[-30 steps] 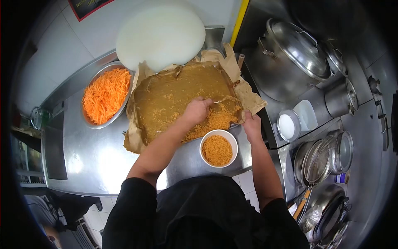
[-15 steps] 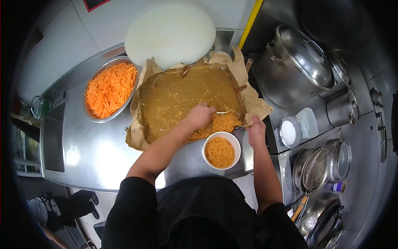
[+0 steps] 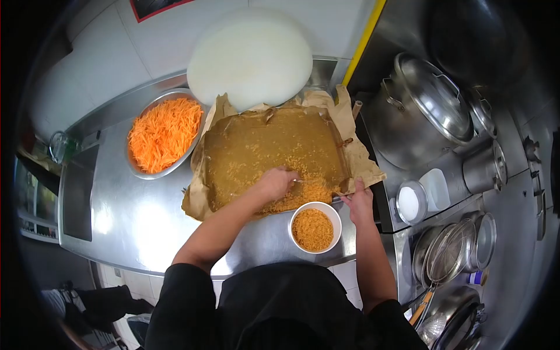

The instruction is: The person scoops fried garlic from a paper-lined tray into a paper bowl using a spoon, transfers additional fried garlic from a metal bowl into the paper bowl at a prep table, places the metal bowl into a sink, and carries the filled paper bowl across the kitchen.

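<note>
A paper-lined tray (image 3: 265, 143) holds a smooth brown layer, with orange-brown crumbs (image 3: 315, 191) gathered along its near right side. My left hand (image 3: 277, 182) is closed over the crumbs around a thin metal utensil (image 3: 298, 181), most of it hidden by the fingers. At the tray's near right corner, my right hand (image 3: 360, 201) pinches the brown paper lining (image 3: 364, 172). Just in front of the tray's near edge, between my forearms, is a white tub (image 3: 315, 227) filled with similar crumbs.
A metal bowl of shredded carrot (image 3: 163, 135) sits left of the tray. Behind leans a white round board (image 3: 251, 58). On the right are a large lidded pot (image 3: 414, 111), a container of white powder (image 3: 412, 202) and strainers (image 3: 449, 251). Another person (image 3: 99, 303) is at lower left.
The view has shifted, so the tray and tub appear lower and farther right. My left hand has moved left relative to the tray with the utensil. My right hand stays at the corner.
</note>
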`<state>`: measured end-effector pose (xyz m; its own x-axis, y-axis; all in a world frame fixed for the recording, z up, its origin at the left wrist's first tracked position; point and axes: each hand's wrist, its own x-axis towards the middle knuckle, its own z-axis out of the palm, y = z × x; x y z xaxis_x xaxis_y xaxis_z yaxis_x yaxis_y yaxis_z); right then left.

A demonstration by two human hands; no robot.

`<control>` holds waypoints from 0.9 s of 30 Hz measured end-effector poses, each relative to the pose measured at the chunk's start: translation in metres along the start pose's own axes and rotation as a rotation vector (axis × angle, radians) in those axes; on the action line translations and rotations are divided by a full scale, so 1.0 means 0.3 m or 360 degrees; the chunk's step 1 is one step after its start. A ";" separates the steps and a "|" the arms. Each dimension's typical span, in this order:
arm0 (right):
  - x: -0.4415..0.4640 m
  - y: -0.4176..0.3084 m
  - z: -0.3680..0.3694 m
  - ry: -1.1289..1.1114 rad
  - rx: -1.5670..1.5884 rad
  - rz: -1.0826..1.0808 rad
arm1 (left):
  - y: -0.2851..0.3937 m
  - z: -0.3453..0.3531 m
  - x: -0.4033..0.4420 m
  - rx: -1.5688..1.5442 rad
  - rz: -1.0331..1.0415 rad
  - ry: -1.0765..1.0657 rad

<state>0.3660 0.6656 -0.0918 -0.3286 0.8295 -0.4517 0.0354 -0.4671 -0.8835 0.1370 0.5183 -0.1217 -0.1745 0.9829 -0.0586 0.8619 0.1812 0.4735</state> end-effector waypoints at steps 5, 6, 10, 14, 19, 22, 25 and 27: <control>0.056 0.063 -0.059 -0.0017 -0.0061 -0.0098 | 0.076 -0.115 -0.067 -0.0263 -0.0150 0.0015; 0.055 0.053 -0.052 0.0022 -0.0105 -0.0121 | 0.094 -0.115 -0.057 -0.0334 -0.0195 0.0032; 0.065 0.044 -0.054 0.0126 -0.0271 -0.0147 | 0.110 -0.044 -0.059 -0.0216 -0.0038 -0.0040; 0.042 0.021 -0.040 0.0163 -0.0256 -0.0099 | 0.055 -0.122 -0.138 -0.0152 -0.0193 -0.0048; 0.060 0.060 -0.092 0.0058 -0.0749 -0.0313 | -0.042 -0.262 -0.311 0.0120 -0.0675 0.0149; 0.123 0.137 -0.130 0.0082 -0.0967 -0.0561 | -0.110 -0.304 -0.410 0.0274 -0.1032 0.0216; 0.042 0.083 -0.082 -0.0050 -0.0932 -0.0458 | -0.117 -0.295 -0.490 0.0328 -0.1312 0.0119; 0.025 0.084 -0.082 -0.0086 -0.0860 -0.0279 | -0.098 -0.229 -0.545 0.0300 -0.1326 0.0034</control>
<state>0.3878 0.6676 -0.1204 -0.4205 0.8568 -0.2985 0.4493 -0.0892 -0.8889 0.1075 0.3500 -0.0656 -0.7939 0.5260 -0.3051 0.5128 0.8488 0.1290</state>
